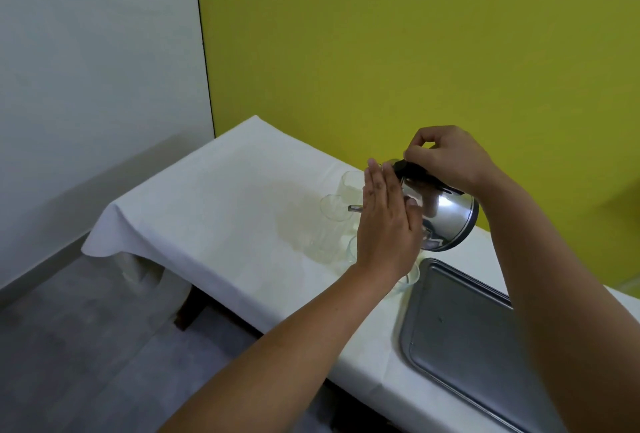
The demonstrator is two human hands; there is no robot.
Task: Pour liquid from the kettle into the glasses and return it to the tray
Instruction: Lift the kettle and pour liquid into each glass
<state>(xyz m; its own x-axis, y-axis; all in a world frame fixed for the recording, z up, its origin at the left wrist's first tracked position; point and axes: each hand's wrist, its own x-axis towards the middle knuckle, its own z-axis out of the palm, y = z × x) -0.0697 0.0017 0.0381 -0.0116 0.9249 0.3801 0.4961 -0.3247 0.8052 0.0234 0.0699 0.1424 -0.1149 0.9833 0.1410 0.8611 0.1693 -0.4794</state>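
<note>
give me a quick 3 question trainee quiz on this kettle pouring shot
1. True or false: the steel kettle stands upright on the metal tray.
2. Which hand grips the kettle's black handle? A) left hand B) right hand C) neither
3. Fill in: the kettle's spout points toward the clear ______ on the white tablecloth.

Key
1. False: it is tilted in the air, beyond the tray.
2. B: the right hand holds the handle, while the left hand lies flat with fingers straight against the kettle's side.
3. glasses
</note>
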